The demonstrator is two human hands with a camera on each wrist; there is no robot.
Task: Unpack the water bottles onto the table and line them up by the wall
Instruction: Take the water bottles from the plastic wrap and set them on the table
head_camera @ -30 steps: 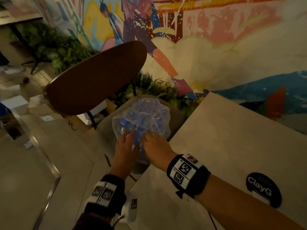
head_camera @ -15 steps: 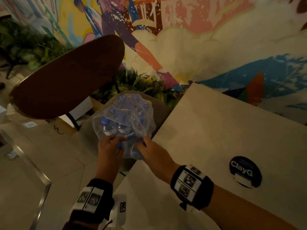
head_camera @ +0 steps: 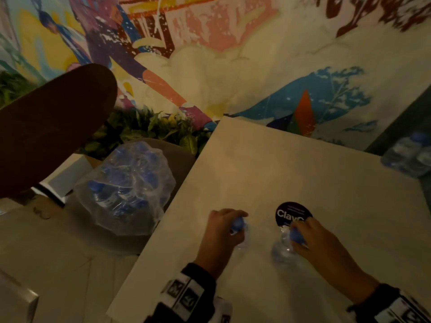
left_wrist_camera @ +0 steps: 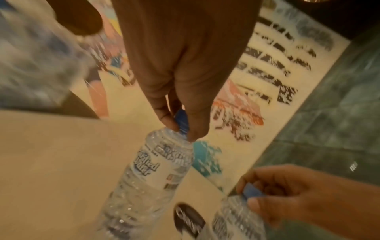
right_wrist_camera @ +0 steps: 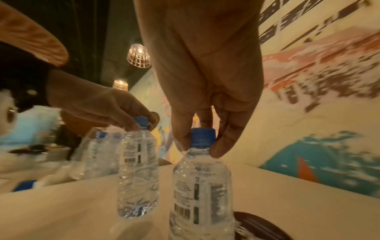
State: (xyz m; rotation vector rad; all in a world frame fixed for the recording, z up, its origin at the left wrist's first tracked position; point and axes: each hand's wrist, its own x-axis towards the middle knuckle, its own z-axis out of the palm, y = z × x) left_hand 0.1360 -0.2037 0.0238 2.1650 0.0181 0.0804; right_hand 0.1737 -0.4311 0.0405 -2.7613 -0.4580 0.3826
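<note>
Each hand holds a clear water bottle with a blue cap over the pale table [head_camera: 279,164]. My left hand [head_camera: 235,226] pinches the cap [left_wrist_camera: 180,121] of one bottle [left_wrist_camera: 156,175], which hangs upright just above the tabletop with its shadow below. My right hand [head_camera: 295,234] pinches the cap [right_wrist_camera: 202,136] of the other bottle [right_wrist_camera: 202,186] beside a round black sticker [head_camera: 291,212]; this bottle's base is out of view. The clear plastic bag [head_camera: 126,190] with several more bottles sits on a seat left of the table.
A few more bottles [head_camera: 412,157] stand at the table's far right end. The mural wall [head_camera: 233,66] runs along the table's far edge. A dark brown round chair back [head_camera: 51,127], green plants [head_camera: 149,129] and a white box [head_camera: 67,173] lie to the left.
Both hands have left the bag and moved right over the table, each now carrying a bottle by its cap. The bag stays on the seat.
</note>
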